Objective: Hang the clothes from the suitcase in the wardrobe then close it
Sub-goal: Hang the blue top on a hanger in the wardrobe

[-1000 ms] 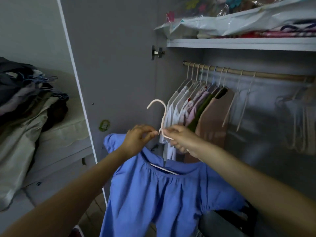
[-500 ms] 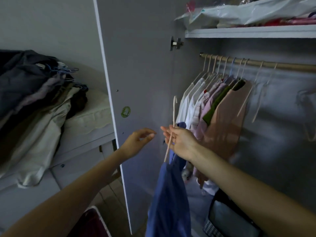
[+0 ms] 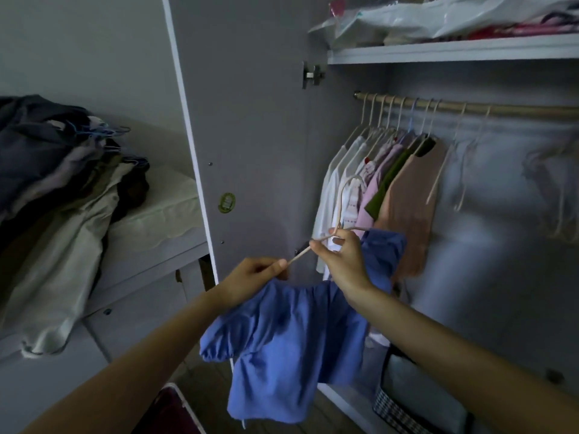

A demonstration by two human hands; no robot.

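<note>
A blue blouse (image 3: 291,343) hangs on a pale hanger (image 3: 340,200) in front of the open wardrobe. My right hand (image 3: 343,256) grips the hanger just below its hook. My left hand (image 3: 250,277) pinches the hanger's left arm end and the blouse's neckline. The hanger is tilted, left end low. The wooden rail (image 3: 470,106) above carries several hung garments (image 3: 391,183) at its left and a few bare hangers (image 3: 460,170) further right. A dark red suitcase corner (image 3: 169,408) shows at the bottom edge.
The wardrobe door (image 3: 250,120) stands open on the left. A bed (image 3: 150,220) with a heap of clothes (image 3: 56,183) lies beyond it. A shelf (image 3: 454,50) with bagged items sits above the rail. A checked bag (image 3: 416,399) stands on the wardrobe floor.
The blouse, hanging edge-on from my right hand half a second ago, now faces me. My left hand has taken hold of the hanger's left end and the neckline.
</note>
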